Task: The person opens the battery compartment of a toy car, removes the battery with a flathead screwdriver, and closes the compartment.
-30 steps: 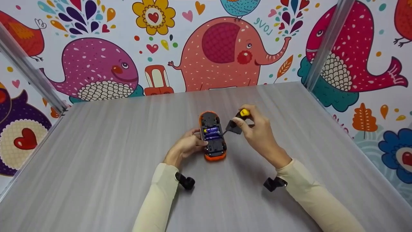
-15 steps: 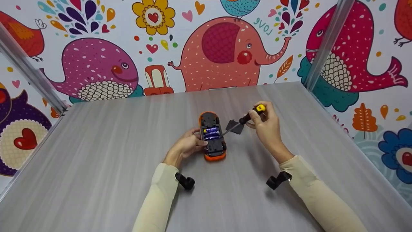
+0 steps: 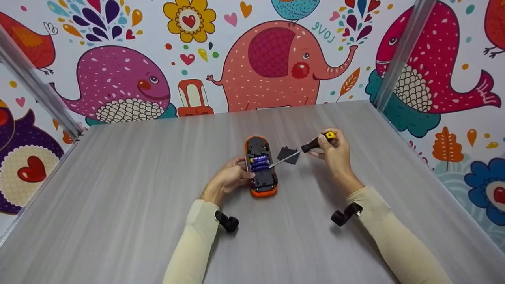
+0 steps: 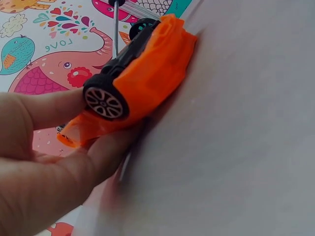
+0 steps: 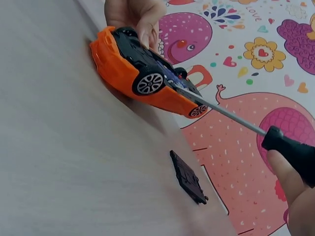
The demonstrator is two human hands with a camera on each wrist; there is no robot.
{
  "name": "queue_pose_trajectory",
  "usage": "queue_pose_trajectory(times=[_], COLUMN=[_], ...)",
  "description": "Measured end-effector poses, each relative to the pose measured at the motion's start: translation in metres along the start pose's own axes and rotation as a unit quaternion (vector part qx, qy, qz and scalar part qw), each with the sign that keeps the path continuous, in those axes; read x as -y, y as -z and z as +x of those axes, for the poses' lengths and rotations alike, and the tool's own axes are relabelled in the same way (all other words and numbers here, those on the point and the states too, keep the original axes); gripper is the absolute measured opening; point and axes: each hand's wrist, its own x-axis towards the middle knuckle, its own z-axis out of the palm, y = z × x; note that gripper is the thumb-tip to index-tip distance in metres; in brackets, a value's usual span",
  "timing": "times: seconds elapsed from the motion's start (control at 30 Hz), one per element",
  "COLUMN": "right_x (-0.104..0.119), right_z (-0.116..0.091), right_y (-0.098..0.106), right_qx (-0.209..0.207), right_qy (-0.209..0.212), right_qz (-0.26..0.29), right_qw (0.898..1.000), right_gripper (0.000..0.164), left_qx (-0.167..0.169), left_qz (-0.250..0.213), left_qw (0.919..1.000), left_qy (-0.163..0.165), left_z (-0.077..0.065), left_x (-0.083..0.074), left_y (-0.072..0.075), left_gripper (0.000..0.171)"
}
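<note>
An orange toy car (image 3: 263,193) lies upside down on the table, its black underside facing up. Purple batteries (image 3: 259,162) show in its uncovered battery compartment. My left hand (image 3: 229,176) grips the car by its left side, thumb over the edge of the underside. In my right hand (image 3: 336,154) is a screwdriver (image 3: 311,146) with a black and yellow handle, held slanted. The tip of its metal shaft (image 5: 226,113) is at the right edge of the battery compartment, beside the batteries. A black battery cover (image 3: 288,155) lies on the table, right of the car.
The grey wood-grain table (image 3: 138,189) extends around the car on all sides. Behind it stands a wall (image 3: 272,79) printed with cartoon animals. Metal posts (image 3: 402,55) rise at the back corners. A small black camera sits on each wrist.
My right hand has moved to the right, tilting the screwdriver lower so its shaft shows at length. The battery cover is now in plain sight. The left hand and car stay put.
</note>
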Motion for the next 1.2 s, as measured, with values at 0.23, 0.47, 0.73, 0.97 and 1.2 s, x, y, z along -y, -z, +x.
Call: queue_pose_trajectory(times=[0.23, 0.47, 0.73, 0.97, 1.2], right_x=[0.001, 0.006, 0.017, 0.021, 0.02], right_z=[0.002, 0.003, 0.006, 0.012, 0.023], right_y=[0.005, 0.005, 0.012, 0.022, 0.036], right_qx=[0.023, 0.03, 0.016, -0.016, -0.064], right_qy=[-0.003, 0.005, 0.002, -0.021, -0.034], right_qz=[-0.04, -0.027, -0.032, -0.003, 0.04], right_qw=[0.999, 0.999, 0.999, 1.0, 0.997], right_gripper=[0.017, 0.016, 0.015, 0.019, 0.029], left_qx=[0.006, 0.005, 0.002, -0.004, -0.002], left_qz=[-0.007, -0.011, -0.006, 0.002, 0.011], left_qw=[1.0, 0.9999, 1.0, 1.0, 0.9999], left_qy=[0.003, 0.008, 0.007, 0.007, 0.003], left_z=[-0.002, -0.001, -0.003, -0.003, -0.004], left_x=[-0.001, -0.002, -0.002, -0.002, -0.003], left_y=[-0.001, -0.001, -0.002, -0.001, -0.002], left_gripper=[0.074, 0.076, 0.076, 0.075, 0.074])
